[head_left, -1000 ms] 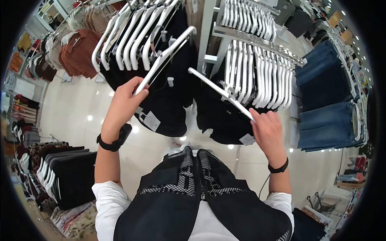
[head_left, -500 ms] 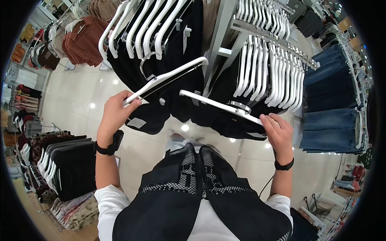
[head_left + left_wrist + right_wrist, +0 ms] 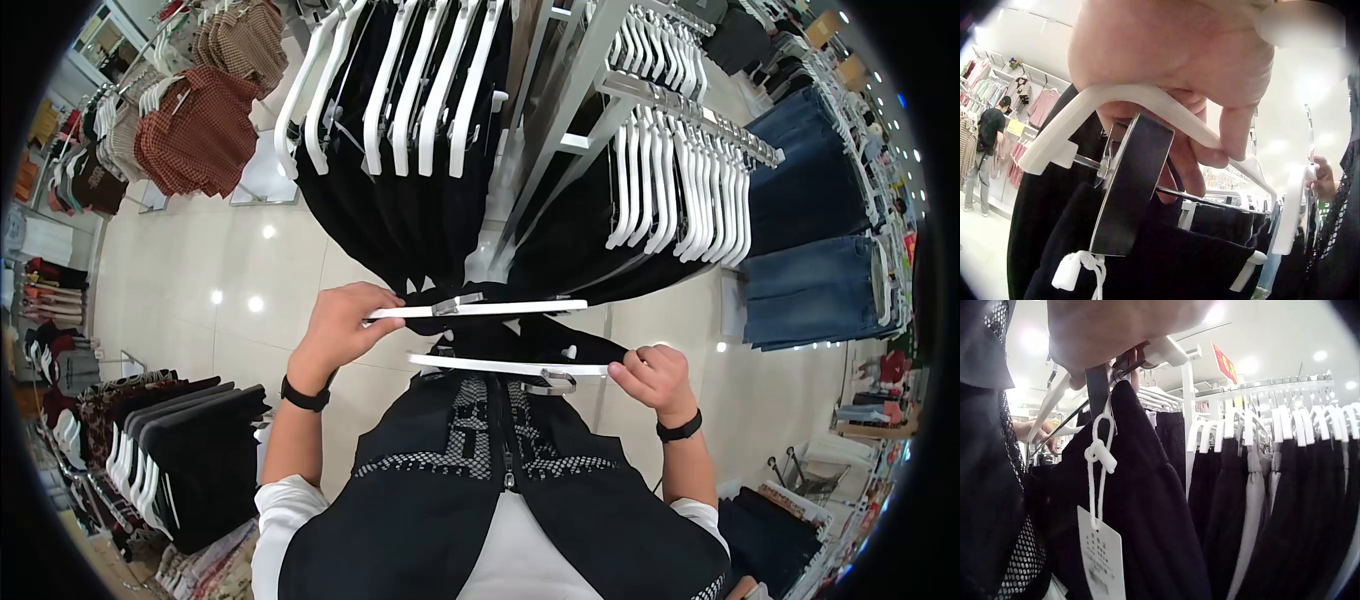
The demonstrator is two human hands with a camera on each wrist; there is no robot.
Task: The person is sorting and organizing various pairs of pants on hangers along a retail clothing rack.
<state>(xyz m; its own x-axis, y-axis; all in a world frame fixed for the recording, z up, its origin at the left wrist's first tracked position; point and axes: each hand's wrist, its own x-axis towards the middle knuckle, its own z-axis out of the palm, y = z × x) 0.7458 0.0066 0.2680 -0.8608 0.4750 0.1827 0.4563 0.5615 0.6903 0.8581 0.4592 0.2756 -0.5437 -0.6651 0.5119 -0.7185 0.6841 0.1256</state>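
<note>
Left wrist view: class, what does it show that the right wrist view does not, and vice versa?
Only the left wrist view shows a standing person in a cap. Only the right wrist view shows a red sign and a printed white tag. Both show the left hand, the right hand, white hangers and dark clothing.

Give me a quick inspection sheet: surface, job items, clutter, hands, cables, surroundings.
Surface: pale tiled floor, reflecting lights.
Job items: upper white hanger and lower white hanger in the head view, apart, each with a black garment; paper tag on the lower one's garment, print too small to read.
Clutter: rows of black garments hanging just ahead.
Hands: left hand grips the upper hanger's end; right hand the lower's.
Cables: none clearly made out.
Surroundings: jeans at right, checked garments at left; another person in the left wrist view.
</note>
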